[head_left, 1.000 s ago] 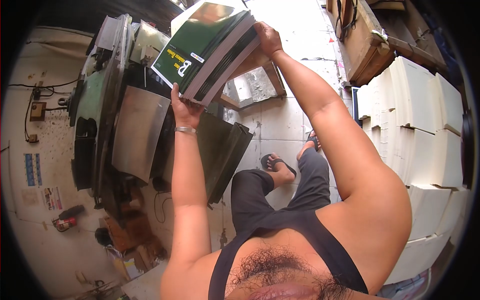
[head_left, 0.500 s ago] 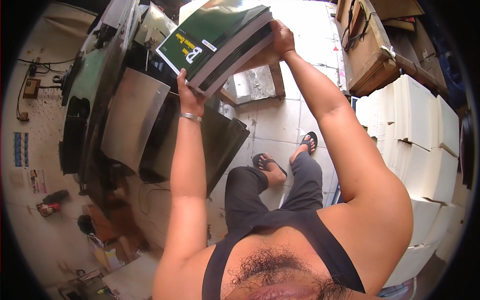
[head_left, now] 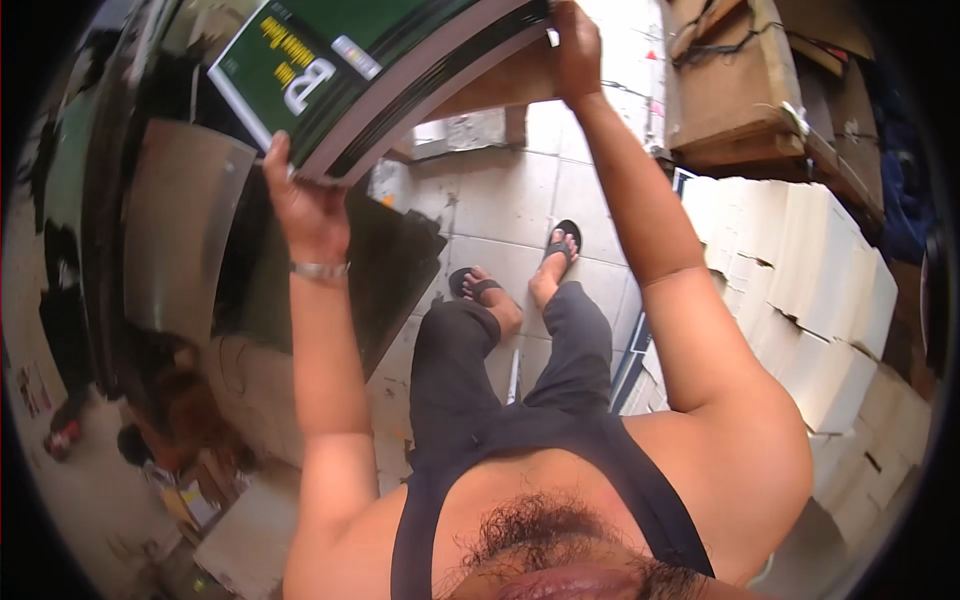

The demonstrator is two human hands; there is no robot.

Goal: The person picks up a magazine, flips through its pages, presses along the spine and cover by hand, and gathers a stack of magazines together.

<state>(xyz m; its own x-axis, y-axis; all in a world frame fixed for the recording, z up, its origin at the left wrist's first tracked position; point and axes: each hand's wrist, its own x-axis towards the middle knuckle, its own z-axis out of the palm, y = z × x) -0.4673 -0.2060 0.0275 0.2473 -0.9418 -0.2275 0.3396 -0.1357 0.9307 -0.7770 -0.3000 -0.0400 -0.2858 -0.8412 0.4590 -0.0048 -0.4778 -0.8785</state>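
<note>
A thick stack of printed covers or books (head_left: 330, 75), dark green on top with yellow and white lettering, is held out in front of me. Pale and dark bands run along its near edge. My left hand (head_left: 308, 210) grips the near left corner, thumb on top and the fingers underneath. My right hand (head_left: 577, 55) is closed on the right end of the stack. The far part of the stack runs out of the top of the view.
Left of me stands a dark machine with a grey metal panel (head_left: 180, 220). Tall stacks of white paper (head_left: 790, 290) rise on my right, near a wooden rack (head_left: 730, 90). My feet stand on a tiled floor (head_left: 500, 200).
The stack has shifted left and up in the view, both hands still gripping it. My head view has turned, so the machine and floor appear displaced.
</note>
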